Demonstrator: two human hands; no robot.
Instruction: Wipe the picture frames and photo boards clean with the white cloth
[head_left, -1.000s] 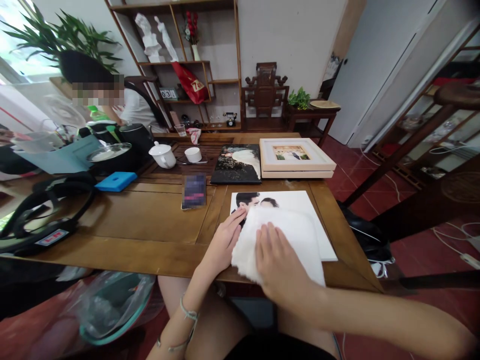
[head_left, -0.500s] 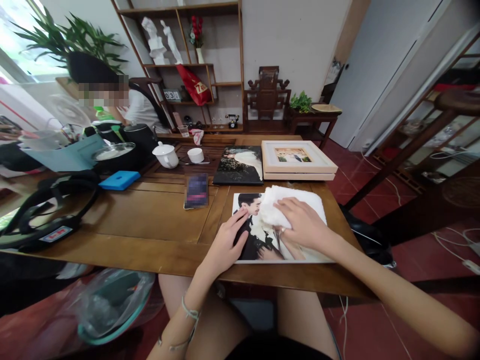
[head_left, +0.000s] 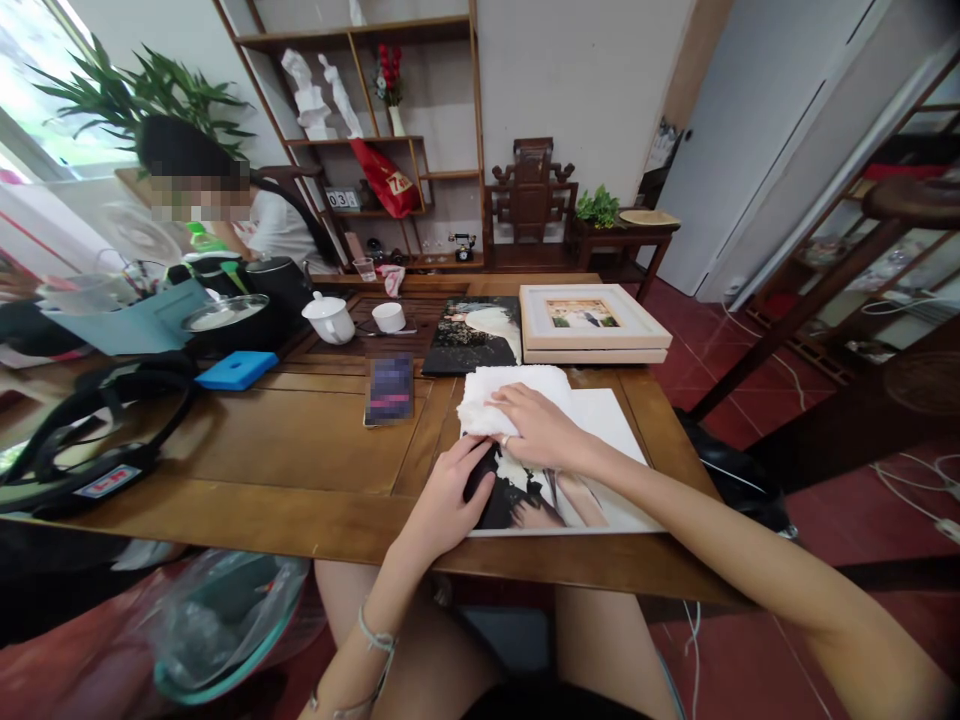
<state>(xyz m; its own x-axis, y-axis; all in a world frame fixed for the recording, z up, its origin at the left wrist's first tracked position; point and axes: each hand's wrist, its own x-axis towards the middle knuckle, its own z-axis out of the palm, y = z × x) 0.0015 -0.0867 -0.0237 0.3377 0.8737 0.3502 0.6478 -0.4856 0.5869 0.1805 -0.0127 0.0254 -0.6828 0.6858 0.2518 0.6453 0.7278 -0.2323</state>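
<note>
A photo panel [head_left: 615, 430] showing people in dark and white clothes lies flat near the table's front edge. On its upper left part my right hand [head_left: 544, 430] presses down a white towel [head_left: 517, 385], fingers bent over the cloth. My left hand [head_left: 457, 490] rests on the panel's left edge with its fingers stretched out, the tips close to the towel. The towel hides the top left of the picture. Just behind lie a dark photo panel [head_left: 476, 340] and white framed photos [head_left: 592, 340], stacked.
A phone [head_left: 389, 388], a white lidded cup [head_left: 330, 318], a small white bowl [head_left: 388, 317], a blue box [head_left: 238, 370] and a black headset [head_left: 97, 430] lie on the wooden table to the left. A lined bin [head_left: 232, 620] stands below. Another person [head_left: 277, 220] sits at the far left.
My right hand has slid the towel leftward over the panel, covering the pictured head and baring the panel's upper right. My left hand stays on the left edge.
</note>
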